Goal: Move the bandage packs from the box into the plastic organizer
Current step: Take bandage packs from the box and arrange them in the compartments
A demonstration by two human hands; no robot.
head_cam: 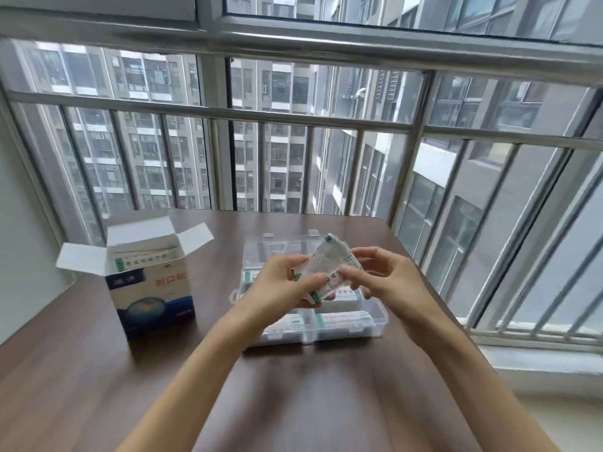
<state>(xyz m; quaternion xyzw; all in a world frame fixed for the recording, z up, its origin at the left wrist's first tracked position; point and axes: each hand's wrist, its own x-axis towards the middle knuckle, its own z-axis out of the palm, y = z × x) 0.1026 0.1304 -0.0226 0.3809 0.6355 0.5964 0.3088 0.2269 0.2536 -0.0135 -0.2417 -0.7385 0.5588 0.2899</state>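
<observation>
Both hands, left (287, 282) and right (385, 278), pinch a stack of bandage packs (329, 272) above the plastic organizer (375, 321); the box (153, 288) stands left. The person should square the stack, then lower it flat into a free compartment.

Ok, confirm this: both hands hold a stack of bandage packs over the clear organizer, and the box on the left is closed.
Not quite. The head view shows the box open, flaps up, packs still inside. The rest stands: left hand and right hand hold the stack of bandage packs over the clear organizer.
</observation>
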